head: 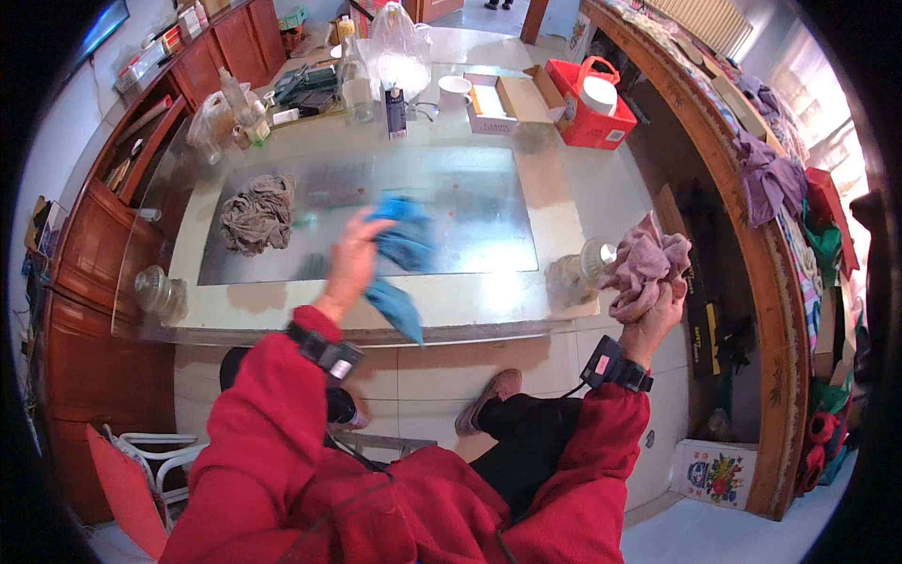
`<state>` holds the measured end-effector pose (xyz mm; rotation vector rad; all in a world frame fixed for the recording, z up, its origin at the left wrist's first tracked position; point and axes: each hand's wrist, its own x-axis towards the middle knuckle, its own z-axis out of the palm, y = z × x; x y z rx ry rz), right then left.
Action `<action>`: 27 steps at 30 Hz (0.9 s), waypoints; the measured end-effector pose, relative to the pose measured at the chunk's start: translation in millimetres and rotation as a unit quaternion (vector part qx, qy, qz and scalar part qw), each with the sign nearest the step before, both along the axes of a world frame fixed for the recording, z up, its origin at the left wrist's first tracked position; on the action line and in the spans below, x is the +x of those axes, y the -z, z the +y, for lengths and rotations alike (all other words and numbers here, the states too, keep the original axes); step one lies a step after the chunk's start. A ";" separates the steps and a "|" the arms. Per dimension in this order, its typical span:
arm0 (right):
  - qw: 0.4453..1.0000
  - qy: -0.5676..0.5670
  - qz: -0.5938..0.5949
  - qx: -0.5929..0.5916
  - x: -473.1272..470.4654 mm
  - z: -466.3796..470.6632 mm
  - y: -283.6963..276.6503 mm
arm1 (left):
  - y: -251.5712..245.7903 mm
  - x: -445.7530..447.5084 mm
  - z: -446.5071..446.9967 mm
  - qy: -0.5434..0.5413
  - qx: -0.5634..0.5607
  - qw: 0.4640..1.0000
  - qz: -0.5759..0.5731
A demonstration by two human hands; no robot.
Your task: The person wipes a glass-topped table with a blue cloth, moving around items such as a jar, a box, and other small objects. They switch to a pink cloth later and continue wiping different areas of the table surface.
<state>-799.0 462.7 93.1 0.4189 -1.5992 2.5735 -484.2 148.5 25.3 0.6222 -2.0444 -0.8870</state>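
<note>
A blue cloth (405, 243) hangs from my left hand (354, 255), blurred by motion, above the near middle of the glass tabletop (465, 307). At the table's right corner my right hand (652, 317) grips a crumpled mauve cloth (645, 264). On the left part of the glass lies a bunched grey-brown cloth (258, 213), apart from both hands.
Along the far side stand a glass bottle (357, 88), a dark carton (395, 113), a white mug (454, 92), an opened cardboard box (507, 106) and a red box (592, 113). Wooden cabinets (99, 261) line the left. A folding chair (158, 458) is at lower left.
</note>
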 end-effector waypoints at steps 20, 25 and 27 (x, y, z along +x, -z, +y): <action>0.981 -0.153 0.083 0.083 46.9 -53.0 -37.4 | -11.2 -34.7 131.3 0.269 0.041 0.961 -0.046; 0.937 -0.283 0.145 0.143 93.6 -118.8 -52.4 | -24.1 79.4 38.1 0.043 -0.014 0.999 0.014; 0.910 -0.334 0.194 0.150 113.2 -150.5 -50.1 | -21.8 130.6 3.7 -0.046 -0.022 0.999 -0.010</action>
